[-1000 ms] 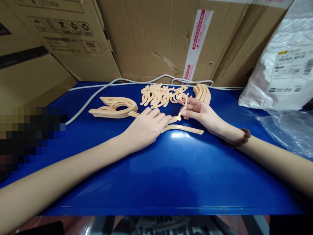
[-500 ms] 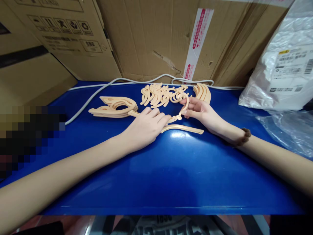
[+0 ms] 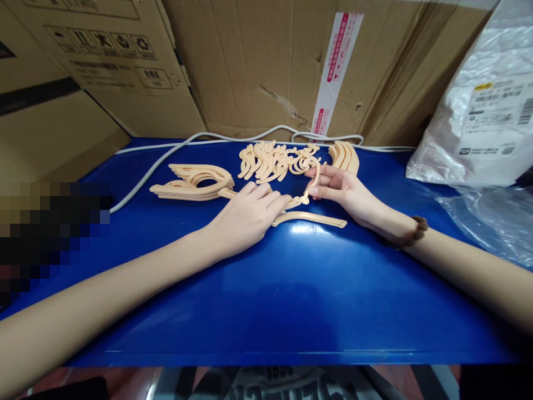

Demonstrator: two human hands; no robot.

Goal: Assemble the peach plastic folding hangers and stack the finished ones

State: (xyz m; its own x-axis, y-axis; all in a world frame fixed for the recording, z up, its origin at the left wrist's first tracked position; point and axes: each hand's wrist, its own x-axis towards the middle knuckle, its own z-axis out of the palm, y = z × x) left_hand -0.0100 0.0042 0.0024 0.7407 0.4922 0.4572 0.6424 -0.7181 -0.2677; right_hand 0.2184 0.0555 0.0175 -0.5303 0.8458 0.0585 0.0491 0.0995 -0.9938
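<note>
My right hand (image 3: 339, 186) pinches a beige plastic hanger hook (image 3: 317, 176), its curve upward and its lower end meeting a beige hanger arm (image 3: 295, 203). Closed over that arm is my left hand (image 3: 254, 214), which hides its middle; one end (image 3: 227, 193) sticks out on the left. Just in front, a second hanger arm (image 3: 316, 218) lies on the blue table (image 3: 291, 300), its left end by my left fingers. Behind my hands is a pile of loose hooks (image 3: 266, 161). Whether hook and arm are joined I cannot tell.
A stack of beige hanger pieces (image 3: 191, 191) lies at left, more curved arms (image 3: 345, 158) behind my right hand. A white cable (image 3: 158, 161) runs along the back by cardboard boxes (image 3: 258, 66). A plastic-wrapped parcel (image 3: 470, 122) stands at right, with clear film (image 3: 491, 222) before it.
The hook in my right hand has tipped very slightly to the left. My left hand and the pieces on the table stay as they were.
</note>
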